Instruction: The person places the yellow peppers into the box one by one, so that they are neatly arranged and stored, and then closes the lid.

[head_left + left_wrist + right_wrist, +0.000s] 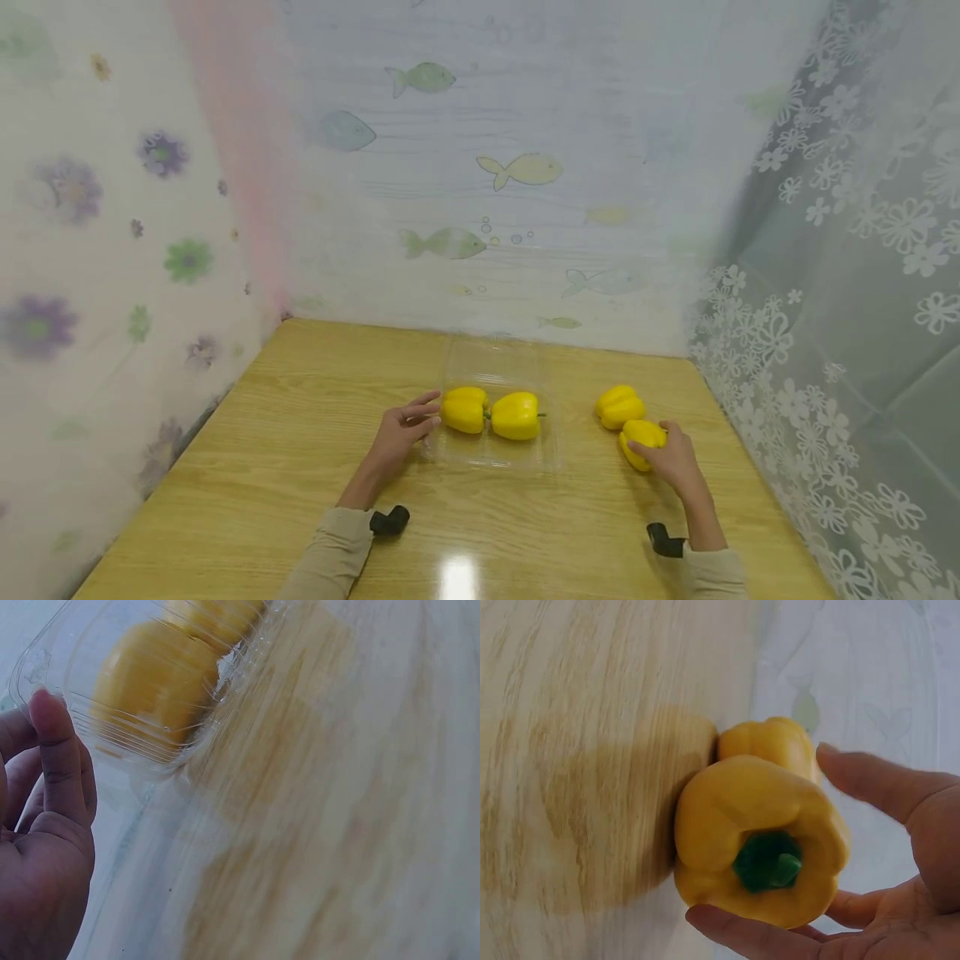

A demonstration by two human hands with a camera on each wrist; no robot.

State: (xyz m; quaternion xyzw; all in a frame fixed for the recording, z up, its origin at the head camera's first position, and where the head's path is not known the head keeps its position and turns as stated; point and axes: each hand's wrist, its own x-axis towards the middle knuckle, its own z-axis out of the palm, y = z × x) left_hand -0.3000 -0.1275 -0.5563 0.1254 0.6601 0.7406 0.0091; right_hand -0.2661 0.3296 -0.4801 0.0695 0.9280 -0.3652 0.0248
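Observation:
A clear plastic container (517, 457) lies on the table with two yellow bell peppers side by side in it, a left one (463, 410) and a right one (515, 416). My left hand (405, 435) pinches its left rim between thumb and finger, as the left wrist view shows. At the right, my right hand (675, 457) is spread around a yellow bell pepper (735, 802) with a green stem, which rests on the table. A lower finger overlaps this pepper's edge, while the upper one stands apart from it. Just behind sits another yellow bell pepper (619, 406).
The wooden table (262, 433) ends at a back wall covering (480, 275) printed with fish. Flowered covering (112, 275) borders the left side and a lace-patterned curtain (817, 417) the right. The container's raised clear lid (495, 358) reaches toward the wall.

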